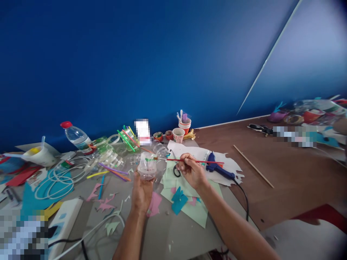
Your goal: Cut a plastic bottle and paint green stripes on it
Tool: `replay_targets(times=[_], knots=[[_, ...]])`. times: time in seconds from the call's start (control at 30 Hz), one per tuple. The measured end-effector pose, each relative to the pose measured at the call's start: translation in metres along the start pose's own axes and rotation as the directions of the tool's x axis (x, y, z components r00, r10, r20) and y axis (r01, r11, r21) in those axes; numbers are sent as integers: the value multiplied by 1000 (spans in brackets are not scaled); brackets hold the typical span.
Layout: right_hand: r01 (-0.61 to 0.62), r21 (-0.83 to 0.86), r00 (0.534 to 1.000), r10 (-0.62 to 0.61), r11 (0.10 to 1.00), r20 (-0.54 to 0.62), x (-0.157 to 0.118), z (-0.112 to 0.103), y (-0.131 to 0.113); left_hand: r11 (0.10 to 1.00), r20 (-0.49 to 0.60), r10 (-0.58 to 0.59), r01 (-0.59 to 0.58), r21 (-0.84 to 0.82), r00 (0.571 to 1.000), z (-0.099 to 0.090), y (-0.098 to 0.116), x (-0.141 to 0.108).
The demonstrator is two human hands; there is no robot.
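My left hand [142, 195] is wrapped round the lower part of a clear plastic bottle piece [148, 168] and holds it up over the table. Between the fingers of my right hand [193, 171] is a thin paintbrush [169, 159] with a red handle. Its bristle end points left and meets the bottle piece in this view, where a patch of green paint shows. Beneath my right hand lie pale green paper sheets [196, 215], a blue paper cutout [179, 200] and black-handled scissors [177, 171], partly hidden. A dark blue glue gun [217, 166] rests on white paper just beyond that hand.
Paper cups [178, 135] and small paint pots [158, 136] stand by the blue wall. Leftward are a red-capped bottle [77, 137], coiled white cable [55, 187], coloured straws [115, 171] and a power strip [66, 220]. A wooden stick [253, 166] lies on the brown tabletop at right.
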State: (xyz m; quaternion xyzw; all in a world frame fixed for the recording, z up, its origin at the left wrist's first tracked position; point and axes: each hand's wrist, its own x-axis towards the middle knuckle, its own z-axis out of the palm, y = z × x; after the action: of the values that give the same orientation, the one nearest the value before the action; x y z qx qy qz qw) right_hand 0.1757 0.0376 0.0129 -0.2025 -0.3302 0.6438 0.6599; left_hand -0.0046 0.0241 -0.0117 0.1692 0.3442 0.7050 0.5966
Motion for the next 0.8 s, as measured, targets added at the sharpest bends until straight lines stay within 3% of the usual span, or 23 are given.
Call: replay_targets(times=[0.13,0.33,0.57,0.8], knots=[[6,-34,1000,-7,999,-19,2,-3,2,999,69,35,-35,5,997,-3,-2,-1],[14,-39,995,-18,999,-94,6,-7,-3,998,70,28,-24,-51,997,-4,0,0],[-2,-31,1000,2,1000,-21,2,-3,0,999,106,32,-27,-44,994,-1,0,-1],[18,-71,992,-27,997,-125,6,-6,-2,995,113,97,-98,-1,989,4,2,-4]])
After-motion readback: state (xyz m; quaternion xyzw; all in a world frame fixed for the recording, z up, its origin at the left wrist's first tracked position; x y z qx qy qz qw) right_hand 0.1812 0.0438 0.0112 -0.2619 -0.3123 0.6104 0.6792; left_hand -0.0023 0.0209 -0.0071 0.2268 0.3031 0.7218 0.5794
